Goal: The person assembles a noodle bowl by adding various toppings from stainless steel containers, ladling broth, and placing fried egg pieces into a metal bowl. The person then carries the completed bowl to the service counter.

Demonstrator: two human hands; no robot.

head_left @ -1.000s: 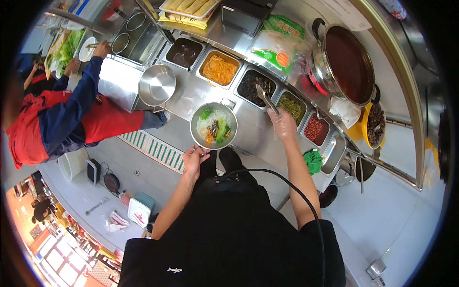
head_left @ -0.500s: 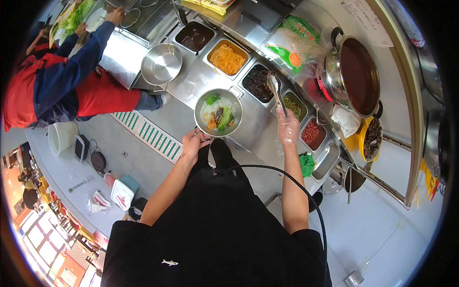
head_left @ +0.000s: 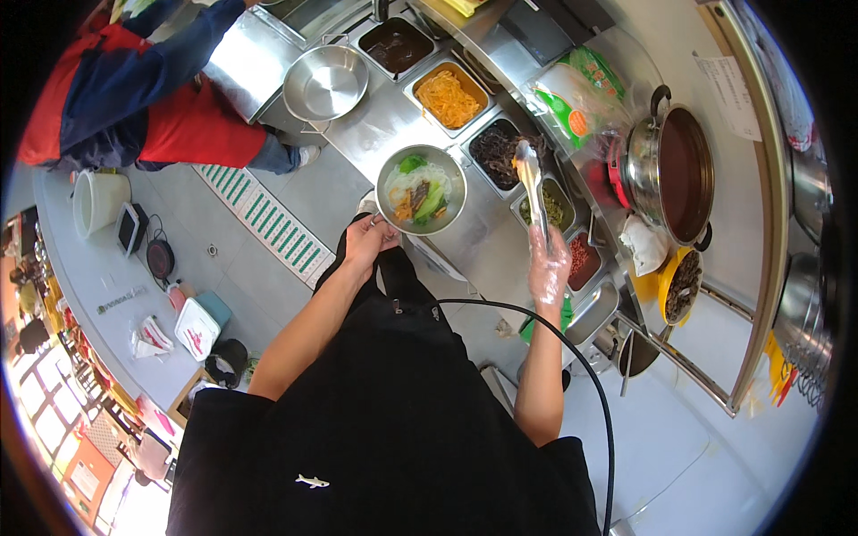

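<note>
Head view looks straight down on a steel tabletop (head_left: 375, 134) with a row of inset food trays. At the tabletop's near edge stands a metal bowl (head_left: 422, 189) filled with white noodles, green leaves and bits of orange and dark topping. The left hand (head_left: 368, 241) grips the bowl's near rim, fingers curled around the edge.

Right of the bowl, the right hand (head_left: 549, 270) — in a clear plastic glove — holds metal tongs (head_left: 531, 183), fingers pressed together around the handles. The tongs' tips reach up over a tray of dark shreds (head_left: 497, 152) just right of the bowl; whether they pinch any food cannot be told.

Above the bowl sits a tray of orange shreds (head_left: 447, 96), and beyond that a tray of dark sauce (head_left: 395, 45). An empty steel bowl (head_left: 325, 82) rests up and left of the filled bowl. Far right of the bowl stands a large pot (head_left: 677, 174) of reddish-brown liquid. Another person in a red and blue top (head_left: 134, 98) stands well left of the bowl.
</note>
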